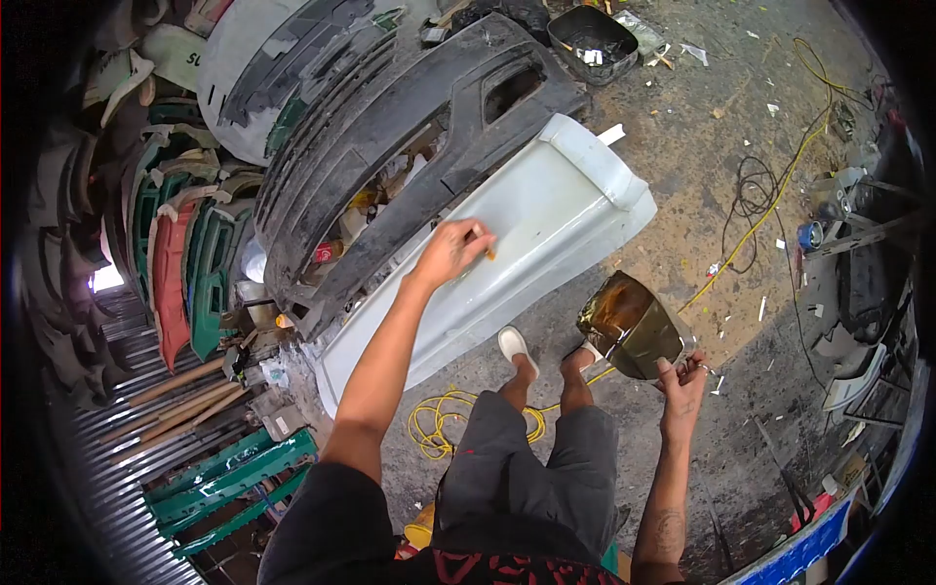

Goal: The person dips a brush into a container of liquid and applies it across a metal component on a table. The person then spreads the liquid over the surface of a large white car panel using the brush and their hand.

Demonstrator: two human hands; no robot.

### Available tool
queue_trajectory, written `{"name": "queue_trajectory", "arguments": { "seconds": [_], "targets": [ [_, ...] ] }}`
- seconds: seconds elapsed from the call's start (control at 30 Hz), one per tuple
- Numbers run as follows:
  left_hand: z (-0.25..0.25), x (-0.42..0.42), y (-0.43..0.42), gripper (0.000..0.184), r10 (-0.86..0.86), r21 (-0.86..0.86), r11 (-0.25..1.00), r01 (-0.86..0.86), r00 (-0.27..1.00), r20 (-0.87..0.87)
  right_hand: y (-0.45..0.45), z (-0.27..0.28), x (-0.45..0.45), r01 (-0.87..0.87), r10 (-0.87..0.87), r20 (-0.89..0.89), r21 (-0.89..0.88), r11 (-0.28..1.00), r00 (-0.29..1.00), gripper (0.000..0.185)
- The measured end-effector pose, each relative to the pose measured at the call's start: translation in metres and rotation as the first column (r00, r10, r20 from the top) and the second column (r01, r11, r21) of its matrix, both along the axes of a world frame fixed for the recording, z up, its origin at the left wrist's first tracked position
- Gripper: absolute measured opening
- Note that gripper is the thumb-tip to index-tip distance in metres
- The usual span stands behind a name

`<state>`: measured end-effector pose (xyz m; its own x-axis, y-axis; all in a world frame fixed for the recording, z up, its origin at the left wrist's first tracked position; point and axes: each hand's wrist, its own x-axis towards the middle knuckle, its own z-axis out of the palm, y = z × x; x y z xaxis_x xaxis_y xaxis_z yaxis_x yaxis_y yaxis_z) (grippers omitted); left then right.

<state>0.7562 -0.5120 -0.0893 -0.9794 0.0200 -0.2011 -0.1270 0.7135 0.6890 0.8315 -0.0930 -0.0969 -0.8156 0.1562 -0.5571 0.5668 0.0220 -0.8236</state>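
Observation:
A long pale grey panel (pixel 526 234) lies slantwise across the middle, its ribbed end at the upper right. Over its surface is my left hand (pixel 455 252), fingers curled together, with a small orange-brown bit at the fingertips that is too small to name. My right hand (pixel 681 378) grips the near edge of a dark, squarish container (pixel 636 327). Brownish, shiny material shows inside that container, which is held above the floor to the right of the panel.
Black bumpers (pixel 390 146) lie behind the panel. Green and red bumper parts (pixel 174 283) stack at the left. A yellow cable (pixel 780 195) crosses the floor and coils by my feet. A black tub (pixel 593 58) stands at the top. Metal frames (pixel 858 234) line the right.

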Motion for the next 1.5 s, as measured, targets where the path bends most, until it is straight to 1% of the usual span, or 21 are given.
{"name": "queue_trajectory", "arguments": {
  "seconds": [0.07,0.13,0.27,0.33,0.4,0.5,0.6,0.67,0.73,0.8,0.87,0.9,0.97,1.0,1.07,1.13,1.2,1.27,1.3,1.37,1.5],
  "targets": [
    [0.000,-0.040,0.020,0.023,-0.025,-0.015,1.000,0.025,1.000,0.011,0.000,0.005,0.003,-0.006,0.007,0.010,-0.028,1.000,1.000,0.057],
    [-0.003,-0.071,0.037,0.023,-0.053,0.078,0.995,0.064,0.991,-0.126,-0.002,0.011,0.007,0.006,-0.006,0.019,-0.023,1.000,1.000,0.057],
    [0.008,-0.115,0.060,0.022,-0.054,0.073,0.995,0.067,0.983,-0.175,-0.011,0.019,0.016,0.035,-0.035,0.053,0.005,0.999,0.998,0.055],
    [0.001,-0.117,0.062,0.021,-0.047,0.078,0.995,0.064,0.977,-0.207,-0.016,0.022,0.022,0.037,-0.038,0.049,0.017,0.999,0.998,0.054],
    [-0.009,-0.115,0.057,0.018,0.011,0.214,0.975,0.062,0.946,-0.324,-0.029,0.025,0.026,0.043,-0.044,0.037,0.018,0.999,0.998,0.054],
    [-0.027,-0.083,0.034,0.017,0.043,0.201,0.979,0.025,0.944,-0.326,-0.048,0.030,0.034,0.069,-0.070,0.017,0.049,0.996,0.997,0.055],
    [-0.038,-0.023,-0.002,0.015,0.084,0.202,0.979,-0.030,0.961,-0.263,-0.066,0.030,0.043,0.120,-0.118,-0.032,0.083,0.989,0.992,0.055],
    [-0.046,0.029,-0.030,0.014,0.075,0.099,0.994,-0.050,0.962,-0.261,-0.080,0.040,0.042,0.084,-0.086,0.041,0.043,0.996,0.996,0.054],
    [-0.037,0.078,-0.053,0.014,0.099,0.088,0.992,-0.085,0.981,-0.168,-0.094,0.039,0.048,0.071,-0.073,0.028,0.072,0.995,0.997,0.049],
    [-0.034,0.123,-0.080,0.015,0.084,0.100,0.993,-0.064,0.975,-0.204,-0.106,0.041,0.051,0.056,-0.057,0.012,0.105,0.993,0.998,0.047],
    [-0.018,0.156,-0.103,0.013,0.143,0.111,0.985,-0.134,0.986,-0.082,-0.120,0.045,0.054,0.099,-0.099,-0.003,0.110,0.989,0.995,0.046],
    [-0.013,0.160,-0.114,0.013,0.142,0.127,0.983,-0.131,0.986,-0.084,-0.126,0.047,0.055,0.102,-0.101,-0.009,0.125,0.987,0.995,0.046],
    [-0.006,0.163,-0.130,0.014,0.012,0.067,0.998,-0.014,0.999,0.032,-0.136,0.051,0.058,0.134,-0.132,-0.027,0.124,0.983,0.991,0.046],
    [-0.009,0.150,-0.130,0.021,-0.074,-0.027,0.997,0.075,0.996,0.048,-0.140,0.051,0.060,0.147,-0.145,-0.031,0.106,0.983,0.989,0.047],
    [-0.020,0.108,-0.113,0.026,-0.042,0.146,0.989,0.019,0.988,0.151,-0.149,0.055,0.065,0.166,-0.163,-0.037,0.114,0.979,0.986,0.046],
    [-0.033,0.060,-0.086,0.029,-0.142,0.116,0.983,0.140,0.990,0.010,-0.157,0.059,0.067,0.193,-0.188,-0.050,0.125,0.973,0.981,0.046],
    [-0.036,0.012,-0.053,0.025,-0.190,0.229,0.952,0.204,0.978,-0.082,-0.161,0.064,0.072,0.247,-0.246,-0.027,0.080,0.966,0.969,0.052],
    [-0.044,-0.028,-0.025,0.022,-0.176,0.199,0.955,0.219,0.961,-0.211,-0.161,0.064,0.074,0.239,-0.239,-0.018,0.099,0.966,0.971,0.053],
    [-0.042,-0.041,-0.016,0.022,-0.176,0.199,0.956,0.217,0.963,-0.205,-0.162,0.063,0.077,0.240,-0.240,-0.007,0.108,0.965,0.971,0.055],
    [-0.036,-0.057,-0.002,0.017,-0.017,0.392,0.887,0.244,0.866,-0.500,-0.167,0.063,0.075,0.245,-0.243,-0.030,0.147,0.958,0.969,0.049],
    [-0.050,-0.013,-0.021,0.015,-0.001,0.350,0.922,0.163,0.907,-0.421,-0.165,0.053,0.077,0.253,-0.248,-0.055,0.153,0.955,0.967,0.043]
  ]
}}
